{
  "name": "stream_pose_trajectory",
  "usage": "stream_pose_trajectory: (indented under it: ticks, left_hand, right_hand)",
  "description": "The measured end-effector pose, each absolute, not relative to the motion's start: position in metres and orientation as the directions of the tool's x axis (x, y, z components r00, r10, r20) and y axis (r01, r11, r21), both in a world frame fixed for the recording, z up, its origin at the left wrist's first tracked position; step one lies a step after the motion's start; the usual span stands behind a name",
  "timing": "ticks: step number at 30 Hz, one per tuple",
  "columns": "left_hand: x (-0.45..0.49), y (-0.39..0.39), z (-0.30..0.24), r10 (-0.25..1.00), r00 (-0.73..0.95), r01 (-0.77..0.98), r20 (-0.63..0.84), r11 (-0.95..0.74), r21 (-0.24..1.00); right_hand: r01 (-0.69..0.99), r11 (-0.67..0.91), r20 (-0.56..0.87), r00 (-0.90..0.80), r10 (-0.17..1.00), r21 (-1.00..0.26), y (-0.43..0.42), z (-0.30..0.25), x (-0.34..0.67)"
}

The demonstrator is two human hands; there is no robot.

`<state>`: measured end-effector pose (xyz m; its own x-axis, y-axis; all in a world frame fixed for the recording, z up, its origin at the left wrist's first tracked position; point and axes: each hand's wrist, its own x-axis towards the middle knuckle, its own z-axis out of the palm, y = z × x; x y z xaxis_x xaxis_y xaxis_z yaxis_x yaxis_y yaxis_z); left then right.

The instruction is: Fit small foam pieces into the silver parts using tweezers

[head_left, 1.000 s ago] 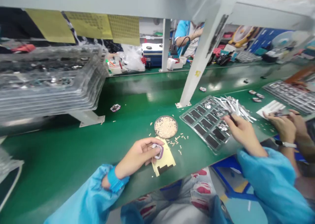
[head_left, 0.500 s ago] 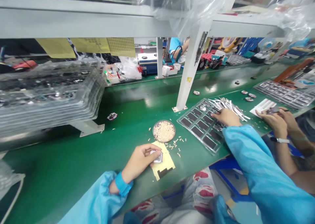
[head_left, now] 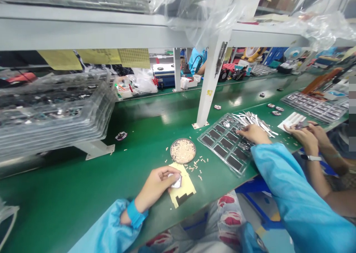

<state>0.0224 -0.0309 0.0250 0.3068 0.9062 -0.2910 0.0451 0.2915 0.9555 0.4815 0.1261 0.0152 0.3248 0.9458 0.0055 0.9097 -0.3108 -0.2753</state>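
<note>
Between the thumb and fingers of my left hand [head_left: 160, 182] is a small silver-white electronic part [head_left: 175, 181], held just over a yellow card [head_left: 184, 186] with a dark notched strip. Behind the card sits a round dish [head_left: 183, 151] full of small tan pieces, with several more scattered [head_left: 196, 165] beside it. My right hand [head_left: 254, 133] reaches into a clear plastic tray [head_left: 222, 143] of dark rectangular screens. Its fingers are pinched together at the tray's far right side, where small metallic parts lie. What they grip, if anything, is too small to tell.
White strips [head_left: 254, 120] lie in a pile behind the tray. A white post [head_left: 207, 93] rises from the bench. Stacked clear trays [head_left: 55, 116] stand at left. A co-worker's hands [head_left: 308, 134] work at right, near another tray [head_left: 314, 106]. A loose part [head_left: 121, 135] lies at left.
The whole view has shifted slightly. My left hand still holds the silver-white part over the card, its face now tilted differently. My right hand stays at the tray.
</note>
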Motion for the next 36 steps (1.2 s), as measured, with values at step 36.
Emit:
stream_pose_trajectory:
  ticks: [36]
  left_hand:
    - [0.035,-0.041,0.023,0.937,0.227,-0.071,-0.264,0.287,0.955]
  right_hand:
    - [0.093,0.010,-0.017,-0.283,0.959,-0.996,-0.023,0.007,0.244]
